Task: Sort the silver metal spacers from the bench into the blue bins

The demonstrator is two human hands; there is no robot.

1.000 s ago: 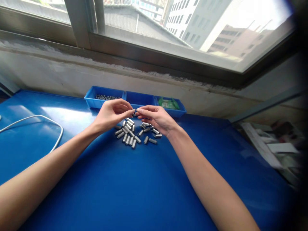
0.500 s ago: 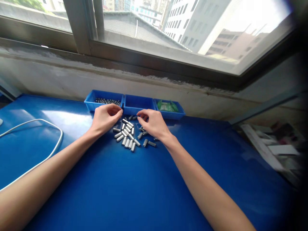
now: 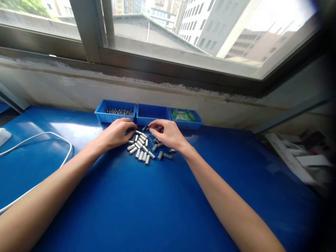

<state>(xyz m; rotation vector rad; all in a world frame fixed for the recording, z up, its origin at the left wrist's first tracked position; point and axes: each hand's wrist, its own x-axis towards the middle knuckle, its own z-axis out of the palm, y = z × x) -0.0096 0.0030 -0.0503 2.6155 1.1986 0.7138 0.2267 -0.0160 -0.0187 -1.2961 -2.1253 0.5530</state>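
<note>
My left hand (image 3: 119,133) is curved over the upper left of a pile of small silver hex standoffs (image 3: 140,143). Its thumb and forefinger are apart, close to the topmost standoff, and I make out nothing between them. Opposite it, my right hand (image 3: 168,133) has thumb and fingers bent together at a dark hex standoff (image 3: 147,128), which shows only in part at the tips. Other dark standoffs (image 3: 167,156) lie below and beneath this hand, some hidden by it. Some pieces in the pile touch one another.
Three blue bins stand against the wall: the left bin (image 3: 115,119) holds many small metal parts, the middle bin (image 3: 153,121) shows its bare inside, the right bin (image 3: 187,125) holds a green bag (image 3: 183,114). A white cable (image 3: 48,133) loops over the blue table (image 3: 141,210) at left.
My left hand has come down from the bins' front edge to the pile, and the dark piece in its fingertips no longer shows. My right hand has hardly moved. The view has shifted slightly.
</note>
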